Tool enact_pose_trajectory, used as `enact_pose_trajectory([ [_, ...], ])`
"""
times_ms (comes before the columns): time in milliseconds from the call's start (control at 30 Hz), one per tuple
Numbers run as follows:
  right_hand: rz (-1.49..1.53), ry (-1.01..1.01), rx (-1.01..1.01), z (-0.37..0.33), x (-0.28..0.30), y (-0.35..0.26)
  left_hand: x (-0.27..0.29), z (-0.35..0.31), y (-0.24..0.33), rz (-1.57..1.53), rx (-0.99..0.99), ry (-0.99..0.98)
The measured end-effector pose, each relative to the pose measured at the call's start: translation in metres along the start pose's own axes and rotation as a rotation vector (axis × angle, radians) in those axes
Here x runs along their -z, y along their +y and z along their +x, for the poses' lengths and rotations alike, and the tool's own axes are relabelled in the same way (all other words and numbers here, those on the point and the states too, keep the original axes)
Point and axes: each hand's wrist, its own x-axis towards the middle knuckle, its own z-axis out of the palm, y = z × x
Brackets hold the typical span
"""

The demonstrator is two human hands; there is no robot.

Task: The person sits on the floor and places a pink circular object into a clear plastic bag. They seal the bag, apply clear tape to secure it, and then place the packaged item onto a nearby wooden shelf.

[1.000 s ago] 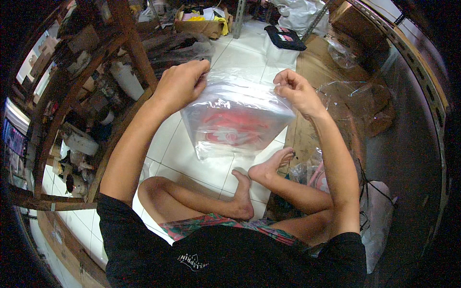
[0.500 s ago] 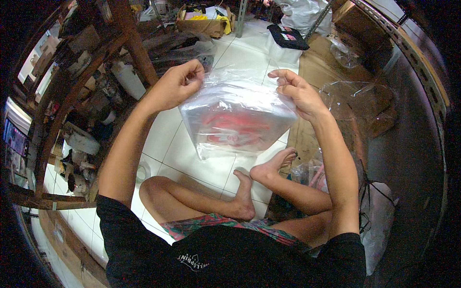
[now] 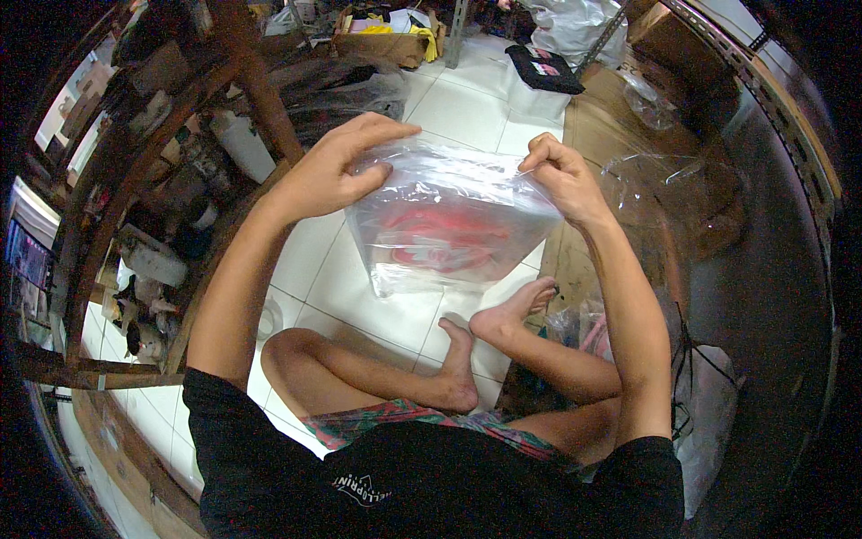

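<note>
Head view: the clear bag [image 3: 440, 238], red and white showing on it, is just beyond my feet [image 3: 512, 311], over the tiled floor [image 3: 337, 278]. My left hand [image 3: 334, 169] has thumb and fingers parted at the bag's upper left corner; my right hand [image 3: 566, 180] is clenched, pinching its upper right edge.

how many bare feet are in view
2: the left foot is below the bag in the picture, the right foot near the bag's lower right corner. No others show.
</note>
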Motion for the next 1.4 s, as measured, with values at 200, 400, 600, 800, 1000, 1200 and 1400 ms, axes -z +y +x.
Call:
enact_pose_trajectory([
  [200, 0.101, 0.001, 0.019, 0.001, -0.001, 0.003, -0.019, -0.013, 0.0, -0.03, -0.019, 0.121],
  [400, -0.015, -0.014, 0.103, 0.001, 0.002, 0.003, -0.032, -0.02, -0.007, 0.221, -0.287, 0.215],
  [600, -0.11, -0.202, 0.084, 0.002, 0.015, -0.012, -0.042, -0.015, -0.014, 0.35, -0.418, 0.324],
  [800, -0.762, -0.341, 0.312, -0.015, 0.019, -0.069, -0.04, -0.015, -0.012, 0.417, -0.474, 0.334],
  [1000, -1.038, -0.29, 0.472, -0.017, -0.038, -0.072, -0.041, -0.016, -0.017, 0.413, -0.502, 0.332],
  [1200, -0.926, -0.168, 0.581, -0.021, -0.042, -0.052, -0.038, -0.023, -0.017, 0.322, -0.388, 0.219],
  [1400, -0.836, -0.096, 0.596, -0.022, -0.045, -0.042, -0.035, -0.023, -0.002, 0.242, -0.215, 0.161],
])
